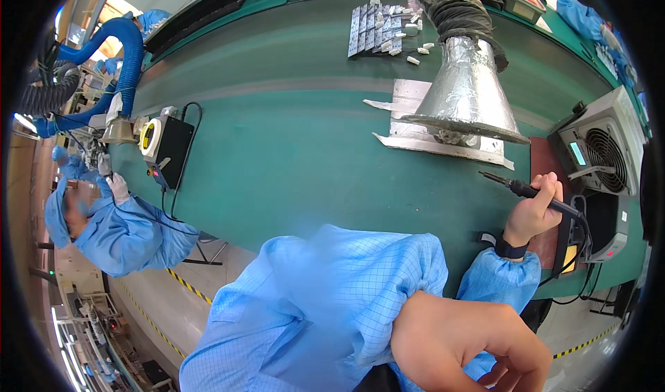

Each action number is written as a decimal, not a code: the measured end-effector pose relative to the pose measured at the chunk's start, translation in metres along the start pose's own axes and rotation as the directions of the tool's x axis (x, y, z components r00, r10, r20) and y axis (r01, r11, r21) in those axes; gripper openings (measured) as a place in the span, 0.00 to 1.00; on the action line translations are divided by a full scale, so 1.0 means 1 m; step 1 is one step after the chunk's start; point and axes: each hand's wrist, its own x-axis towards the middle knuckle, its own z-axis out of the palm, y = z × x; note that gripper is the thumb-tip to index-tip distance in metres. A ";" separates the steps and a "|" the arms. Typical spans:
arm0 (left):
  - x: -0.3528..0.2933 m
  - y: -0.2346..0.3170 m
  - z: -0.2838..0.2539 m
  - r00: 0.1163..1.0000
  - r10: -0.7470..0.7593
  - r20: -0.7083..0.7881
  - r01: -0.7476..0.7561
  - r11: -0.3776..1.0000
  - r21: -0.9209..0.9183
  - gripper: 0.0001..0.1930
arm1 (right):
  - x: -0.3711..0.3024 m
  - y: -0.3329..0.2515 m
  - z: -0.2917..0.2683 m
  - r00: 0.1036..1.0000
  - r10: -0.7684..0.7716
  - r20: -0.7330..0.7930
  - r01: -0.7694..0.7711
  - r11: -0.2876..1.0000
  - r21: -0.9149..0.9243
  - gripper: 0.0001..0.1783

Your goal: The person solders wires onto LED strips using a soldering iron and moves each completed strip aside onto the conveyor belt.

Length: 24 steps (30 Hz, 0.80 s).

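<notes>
My right hand (535, 210) is wrapped round the black handle of a soldering iron (518, 186), whose thin tip points left over the green mat. A black band circles that wrist at the end of the blue sleeve. Close to the camera at the lower edge is my left hand (460, 340), back upward, its fingers curled near my right sleeve. The picture's edge cuts those fingers off, so anything in them is hidden. Beyond the iron's tip, a metal fume hood (467, 91) hangs over a pale, tape-edged plate (409, 143).
A fan unit (599, 146) stands at the right, above a soldering station (606, 229). Printed strips with small white connectors (377, 28) lie at the back. A black-and-white box with a cord (166, 146) sits left on the green mat (298, 156). A co-worker (118, 219) works further left.
</notes>
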 end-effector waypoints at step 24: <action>0.004 -0.006 0.006 0.904 0.417 -0.097 -0.312 0.797 0.517 0.11 | 0.003 0.001 -0.004 1.000 0.023 -0.012 -0.023 0.997 0.068 0.16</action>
